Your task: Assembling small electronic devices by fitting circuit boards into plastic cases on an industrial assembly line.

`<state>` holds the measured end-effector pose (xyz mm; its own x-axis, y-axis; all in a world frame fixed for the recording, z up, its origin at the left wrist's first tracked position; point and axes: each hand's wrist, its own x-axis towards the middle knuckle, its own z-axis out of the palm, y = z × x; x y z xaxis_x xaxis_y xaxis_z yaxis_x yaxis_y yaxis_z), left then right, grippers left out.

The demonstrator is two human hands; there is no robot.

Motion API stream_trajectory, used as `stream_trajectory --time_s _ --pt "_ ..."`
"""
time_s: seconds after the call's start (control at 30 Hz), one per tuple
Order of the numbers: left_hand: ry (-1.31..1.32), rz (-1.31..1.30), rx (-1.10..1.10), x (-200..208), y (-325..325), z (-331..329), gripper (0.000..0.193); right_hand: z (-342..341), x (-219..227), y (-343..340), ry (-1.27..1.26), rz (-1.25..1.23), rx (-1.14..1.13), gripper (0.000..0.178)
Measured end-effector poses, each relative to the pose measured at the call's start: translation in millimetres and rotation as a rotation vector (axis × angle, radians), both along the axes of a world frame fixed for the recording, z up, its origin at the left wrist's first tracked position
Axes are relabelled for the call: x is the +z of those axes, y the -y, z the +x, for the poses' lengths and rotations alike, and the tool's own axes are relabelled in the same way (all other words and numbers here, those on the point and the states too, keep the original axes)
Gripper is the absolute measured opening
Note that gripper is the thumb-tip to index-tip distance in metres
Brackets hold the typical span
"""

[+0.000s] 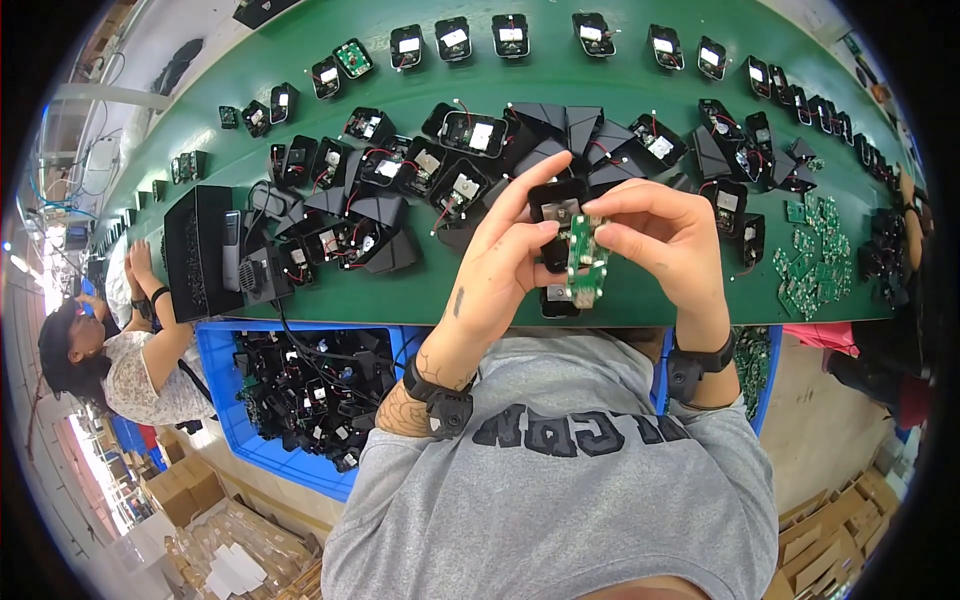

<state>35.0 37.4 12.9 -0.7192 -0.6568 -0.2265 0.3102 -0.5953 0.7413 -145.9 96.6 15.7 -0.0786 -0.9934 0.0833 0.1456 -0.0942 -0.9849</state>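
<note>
I have a green circuit board (587, 262) up in front of me, just above the surface (640, 305), with an opened black housing (557, 195) right behind it. My right hand (655, 232) pinches the board by its upper right edge, thumb and forefinger closed on it. My left hand (500, 262) wraps the housing, thumb in front and forefinger stretched along its upper end; whether the thumb tip also touches the board, I can't tell.

I take the step in hand to be working board and housing against each other; whether the board is going in or coming out, I can't say. As I judge it, the next move calls for a steady left grip, a light hold by the board's edge, and care for any thin leads hidden behind it.

Beyond my hands lies a heap of black housings (465, 187), with a spaced row of opened housings (510, 38) farther off. To my right, loose green boards (822, 262) are piled on the surface.
</note>
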Motion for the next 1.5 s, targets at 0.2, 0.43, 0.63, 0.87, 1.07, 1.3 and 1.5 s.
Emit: stream_trajectory --time_s 0.2,0.43,0.63,0.87,1.07,1.3,1.5 --pt "0.018 -0.074 -0.073 7.5 -4.6 -0.8 0.074 -4.7 5.2 8.0 -0.417 -0.192 -0.138 0.026" --pt "0.046 -0.201 0.008 3.6 -9.4 -6.5 0.087 3.7 4.6 9.8 -0.679 -0.335 -0.197 0.024" --pt "0.012 -0.225 -0.039 -2.7 -15.0 -7.7 0.082 6.8 -2.0 4.3 -0.636 -0.297 -0.216 0.029" --pt "0.028 -0.240 -0.058 7.7 -16.1 -10.1 0.078 14.9 -9.3 -3.9 -0.008 -0.028 -0.117 0.028" --pt "0.060 -0.260 -0.059 4.6 -18.3 -14.5 0.072 16.5 -8.1 -8.3 -0.018 0.049 -0.222 0.033" --pt "0.109 -0.384 0.050 -7.0 -26.0 -25.3 0.061 19.0 -15.6 -8.6 0.175 0.076 -0.232 0.038" --pt "0.006 -0.482 0.071 -14.6 -22.5 -28.7 0.050 6.8 -14.4 -5.3 0.083 -0.114 -0.140 0.032"
